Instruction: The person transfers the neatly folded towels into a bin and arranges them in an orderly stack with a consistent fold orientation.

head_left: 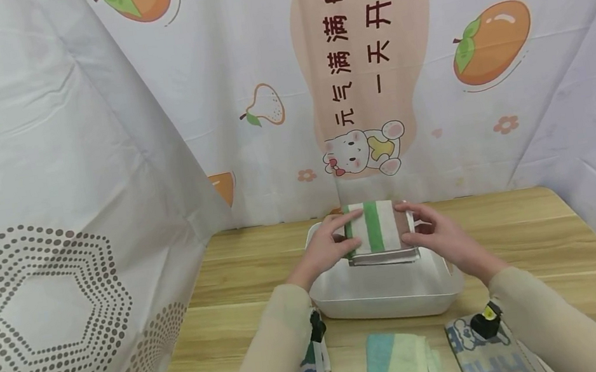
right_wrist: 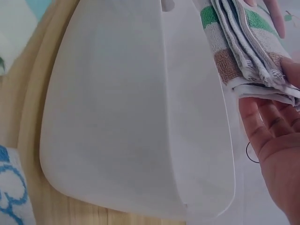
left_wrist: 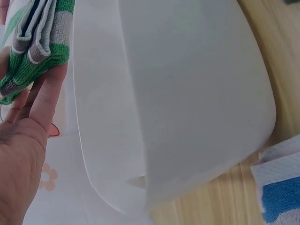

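1. The folded striped towel [head_left: 373, 227] is held up at the far part of the white bin [head_left: 380, 307], which stands on the bench [head_left: 506, 225]; whether it touches the rim I cannot tell.
2. The left hand [head_left: 326, 247] grips its green-edged side, the thumb on one face and fingers beneath; the right hand [head_left: 447, 237] grips the opposite, brown-striped side likewise.
3. It looks like looped terry, so it should be light, soft and grippy, with nothing to break.
4. The stacked layers look loose along the near edge and could fan out or sag if pinched by the top layer alone.
5. The best hold is probably at both sides, with every layer between thumb and fingers, squeezing gently so the middle doesn't buckle.
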